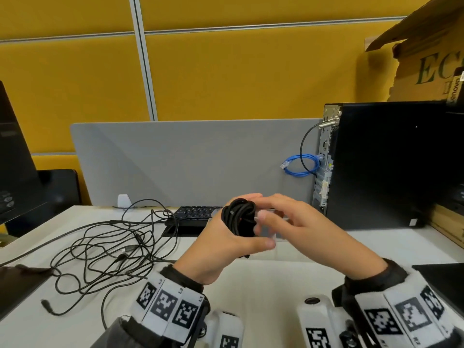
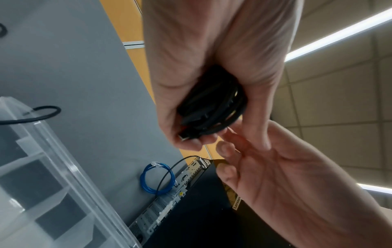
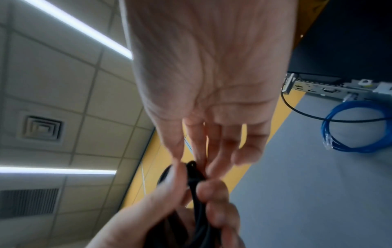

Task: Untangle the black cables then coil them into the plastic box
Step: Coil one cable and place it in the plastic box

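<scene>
Fig.: Cable coiling at a desk, hands raised above the white tabletop (image 1: 251, 285).

L. hand (image 1: 221, 249) is gripping a coiled black cable (image 1: 239, 218), fingers and thumb curling round the bundle; in the L. wrist view the coil (image 2: 212, 107) is sitting in the palm, w/ a plug end (image 2: 183, 136) poking out near the fingertips. R. hand (image 1: 296, 227) is reaching in from the right, fingers extended and only loosely bent; its fingertips (image 3: 199, 159) are touching the top of the coil, approx. at a loop end, but whether they are pinching it cannot be told (motion blur).

A second lot of black cables (image 1: 110, 249) is lying tangled and loose on the tabletop, left of the hands, well apart from the held coil.

Clear plastic box (image 2: 63, 167) is showing in the L. wrist view, below and left of the L. hand, w/ internal dividers; a black cable loop (image 2: 42, 112) is arching over its rim. In the head view the box is mostly hidden behind the hands.

Background: black keyboard (image 1: 193, 214) lying behind the hands; black PC tower (image 1: 386, 167) standing at right, rear panel facing left, w/ a coiled blue network cable (image 1: 301, 165) hanging beside it; grey desk divider (image 1: 188, 162); yellow wall panels (image 1: 226, 71); cardboard box (image 1: 426, 59) at top right.
</scene>
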